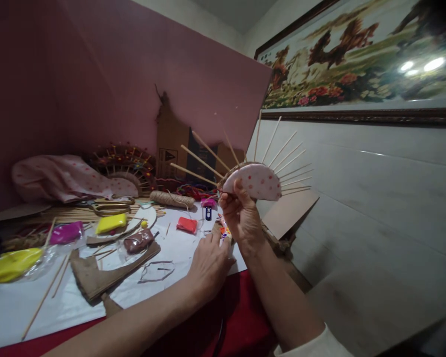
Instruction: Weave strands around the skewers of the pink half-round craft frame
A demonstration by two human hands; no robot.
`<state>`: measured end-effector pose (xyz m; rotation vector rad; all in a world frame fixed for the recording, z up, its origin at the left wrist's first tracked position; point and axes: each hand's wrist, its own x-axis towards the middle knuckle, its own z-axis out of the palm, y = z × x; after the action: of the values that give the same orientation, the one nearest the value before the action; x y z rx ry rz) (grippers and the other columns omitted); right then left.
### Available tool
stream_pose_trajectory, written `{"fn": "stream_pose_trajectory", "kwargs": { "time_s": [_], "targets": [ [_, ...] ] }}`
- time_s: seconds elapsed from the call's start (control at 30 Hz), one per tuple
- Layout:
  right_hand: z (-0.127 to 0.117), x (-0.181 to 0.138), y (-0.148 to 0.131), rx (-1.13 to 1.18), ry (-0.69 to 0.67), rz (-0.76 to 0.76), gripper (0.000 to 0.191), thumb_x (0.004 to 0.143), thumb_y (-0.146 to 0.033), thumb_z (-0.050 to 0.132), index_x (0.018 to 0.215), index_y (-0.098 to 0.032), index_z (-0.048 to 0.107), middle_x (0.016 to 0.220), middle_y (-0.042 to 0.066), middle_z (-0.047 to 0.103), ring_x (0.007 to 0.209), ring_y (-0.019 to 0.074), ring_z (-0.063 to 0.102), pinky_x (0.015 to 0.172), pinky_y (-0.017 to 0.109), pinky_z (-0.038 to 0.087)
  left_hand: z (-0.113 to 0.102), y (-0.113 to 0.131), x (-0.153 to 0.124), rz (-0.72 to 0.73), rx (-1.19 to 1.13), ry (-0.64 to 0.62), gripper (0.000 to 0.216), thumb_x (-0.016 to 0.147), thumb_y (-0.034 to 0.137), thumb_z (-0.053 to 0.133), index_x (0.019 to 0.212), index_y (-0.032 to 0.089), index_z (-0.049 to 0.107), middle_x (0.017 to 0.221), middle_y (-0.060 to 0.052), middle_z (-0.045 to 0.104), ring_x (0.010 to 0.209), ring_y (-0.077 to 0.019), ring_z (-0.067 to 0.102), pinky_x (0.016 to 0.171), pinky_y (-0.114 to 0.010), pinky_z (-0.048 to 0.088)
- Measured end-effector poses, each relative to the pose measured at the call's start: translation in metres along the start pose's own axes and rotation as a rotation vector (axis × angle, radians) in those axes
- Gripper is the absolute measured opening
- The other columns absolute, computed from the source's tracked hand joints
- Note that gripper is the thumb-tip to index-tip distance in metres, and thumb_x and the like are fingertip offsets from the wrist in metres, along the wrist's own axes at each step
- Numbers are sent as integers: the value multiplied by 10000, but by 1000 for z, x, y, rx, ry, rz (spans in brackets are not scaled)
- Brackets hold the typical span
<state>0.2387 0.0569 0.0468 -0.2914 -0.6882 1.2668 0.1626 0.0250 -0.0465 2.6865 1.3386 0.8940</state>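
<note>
A spotted half-disc (260,181) is held up in the air above the bench (74,310), gripped at its left end by the fingers of the right hand (244,218). The thumb is pressed on the spotted face; the curved edge is turned upward, and thin wooden sticks (202,162) are fanned outward from it. The left hand (210,260) is lowered to the bench, beside a brightly patterned piece (225,231). Its fingertips are partly hidden, so whether anything is grasped by them cannot be told.

Red packet (187,225): placed left of the left hand. Brown packet (138,241): placed farther left, just beside an angled cardboard piece (96,280). Behind these, a twine roll (172,199) is laid on its side, and scissors (113,208) are seen near a yellow packet (111,223). Spotted cloth (55,176) is heaped at the back left.
</note>
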Motion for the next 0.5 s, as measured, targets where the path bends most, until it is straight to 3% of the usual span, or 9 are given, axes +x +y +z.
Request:
{"fn": "stream_pose_trajectory", "kwargs": {
  "time_s": [0.1, 0.2, 0.27, 0.33, 0.43, 0.5],
  "targets": [
    [-2, -4, 19, 3, -27, 105, 148, 605, -176, 758, 677, -145, 632, 560, -30, 660, 467, 78, 599, 462, 161, 507, -19, -18, -19, 8, 13, 14, 152, 791, 176, 521, 917, 172, 605, 942, -105, 619, 869, -253, 562, 759, -401, 457],
    [-1, -11, 36, 20, -36, 236, 163, 604, -177, 768, 681, -137, 630, 564, -22, 666, 458, 80, 596, 442, 157, 493, -41, -41, -34, 32, -161, 244, 115, 824, 146, 455, 857, 173, 562, 788, -58, 601, 750, -188, 554, 691, -328, 450],
    [1, -15, 45, 33, -37, 323, 175, 596, -171, 777, 675, -130, 627, 564, -13, 668, 453, 80, 595, 439, 153, 489, -56, -54, -37, -76, -322, 390, 97, 810, 126, 455, 849, 186, 520, 753, -22, 564, 697, -154, 530, 660, -293, 435],
    [2, -19, 52, 49, -36, 394, 186, 583, -157, 785, 673, -123, 626, 570, -7, 670, 447, 75, 590, 436, 148, 483, -71, -63, -36, -269, -492, 454, 92, 778, 136, 491, 846, 196, 502, 767, -10, 545, 700, -148, 522, 643, -280, 427],
    [4, -23, 60, 66, -29, 480, 191, 586, -167, 789, 669, -107, 627, 566, 3, 667, 457, 73, 590, 438, 141, 480, -88, -69, -30, -398, -910, 325, 221, 740, 154, 539, 954, 198, 508, 938, -39, 593, 869, -170, 556, 724, -286, 437],
    [3, -25, 66, 71, -21, 520, 201, 601, -196, 787, 669, -98, 626, 563, 12, 663, 470, 76, 592, 447, 144, 481, -92, -71, -27, -435, -1171, 213, 271, 739, 179, 555, 1005, 202, 507, 959, -40, 615, 874, -168, 573, 746, -294, 443]
  ]
}}
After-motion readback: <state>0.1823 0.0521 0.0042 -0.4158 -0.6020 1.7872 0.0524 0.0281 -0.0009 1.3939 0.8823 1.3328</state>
